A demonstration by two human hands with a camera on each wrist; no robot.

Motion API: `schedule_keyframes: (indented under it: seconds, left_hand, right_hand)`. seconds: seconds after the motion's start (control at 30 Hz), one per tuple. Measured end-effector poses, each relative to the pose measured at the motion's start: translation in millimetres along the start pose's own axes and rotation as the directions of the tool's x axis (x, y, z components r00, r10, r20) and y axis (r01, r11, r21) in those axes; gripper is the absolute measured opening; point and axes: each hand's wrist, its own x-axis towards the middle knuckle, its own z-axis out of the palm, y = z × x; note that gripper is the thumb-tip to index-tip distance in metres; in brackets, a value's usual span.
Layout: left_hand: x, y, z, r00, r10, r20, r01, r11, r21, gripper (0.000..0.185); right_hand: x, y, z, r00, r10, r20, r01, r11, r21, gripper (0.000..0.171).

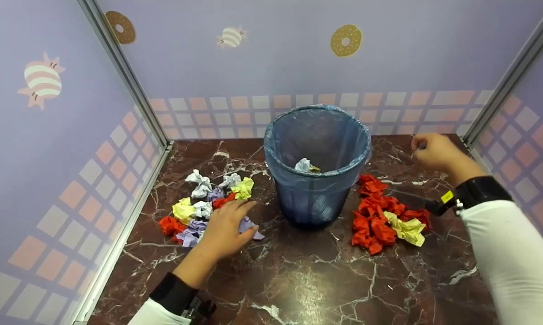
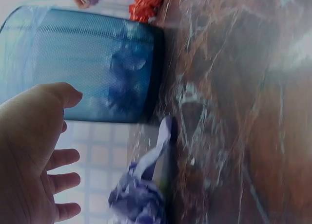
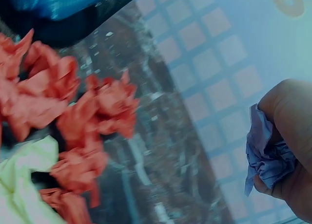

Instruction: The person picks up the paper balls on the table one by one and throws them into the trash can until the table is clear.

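Note:
My right hand (image 1: 436, 151) is raised to the right of the bin and grips a crumpled purple paper ball (image 3: 268, 153), mostly hidden by the fingers in the head view. Over the left pile, my left hand (image 1: 228, 228) hovers with fingers spread and nothing held. Beneath it lie purple paper (image 1: 249, 228) and other crumpled pieces in white, yellow and red. A mesh bin (image 1: 312, 198) lined with a blue bag (image 1: 273, 153) stands between the hands; a white paper ball (image 1: 303, 165) shows inside.
Right of the bin sits a pile of red paper balls (image 1: 373, 225) with a yellow one (image 1: 407, 229) at its front. Purple walls (image 1: 289, 54) enclose the marble-patterned table (image 1: 316, 280) at the back and both sides.

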Motion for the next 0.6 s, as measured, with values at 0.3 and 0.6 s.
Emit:
schedule_keyframes:
  seconds: [0.3,0.6]
  left_hand:
    - [-0.3,-43.1,-13.6,0.991,-0.129,-0.032,0.128,0.992,-0.022,0.065]
    - [-13.2,-80.9,-13.9,0.972,-0.221,-0.080,0.222,0.975,-0.005,0.062]
  right_hand:
    - [14,-62,-51,0.999,-0.029,-0.017,0.029,1.000,0.009,0.016]
    - [38,-141,-58,0.937,-0.331,-0.109,0.310,0.934,-0.177,0.011]
